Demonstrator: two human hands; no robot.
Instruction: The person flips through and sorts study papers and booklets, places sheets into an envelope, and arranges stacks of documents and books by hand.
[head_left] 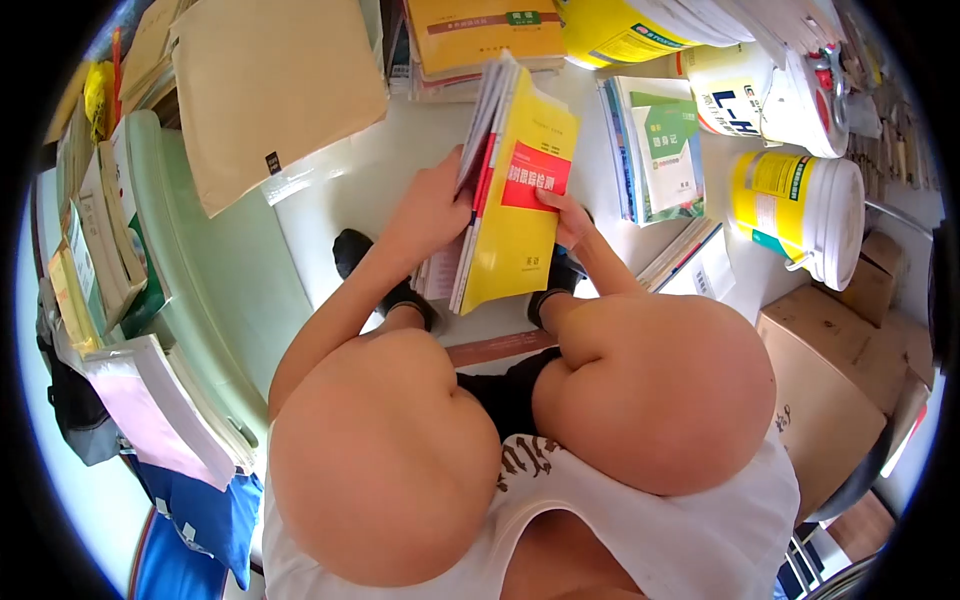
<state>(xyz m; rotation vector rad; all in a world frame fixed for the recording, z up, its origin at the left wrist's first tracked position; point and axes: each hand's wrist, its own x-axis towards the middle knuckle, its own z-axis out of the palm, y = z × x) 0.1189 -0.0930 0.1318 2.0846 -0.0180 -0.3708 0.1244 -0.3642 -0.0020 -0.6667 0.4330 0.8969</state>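
Note:
Between my knees I hold a small bundle of thin books upright, with a yellow workbook (pixel 510 245) that has a red title block facing me. My left hand (pixel 437 207) is closed around the bundle's left side, its fingertips hidden behind the books. My right hand (pixel 570 216) grips the right edge, the thumb resting on the yellow cover. Partly hidden behind the bundle, more books (pixel 437 275) are on the floor between my feet. To the right lies a book stack (pixel 665 150) topped by a white and green cover.
An orange-covered book stack (pixel 485 38) lies ahead. Yellow and white buckets (pixel 790 210) stand at the right, near cardboard boxes (pixel 830 345). At the left are a pale green padded surface (pixel 215 240), a large brown envelope (pixel 275 90) and piled books (pixel 160 400). Another stack (pixel 700 258) lies beside my right knee.

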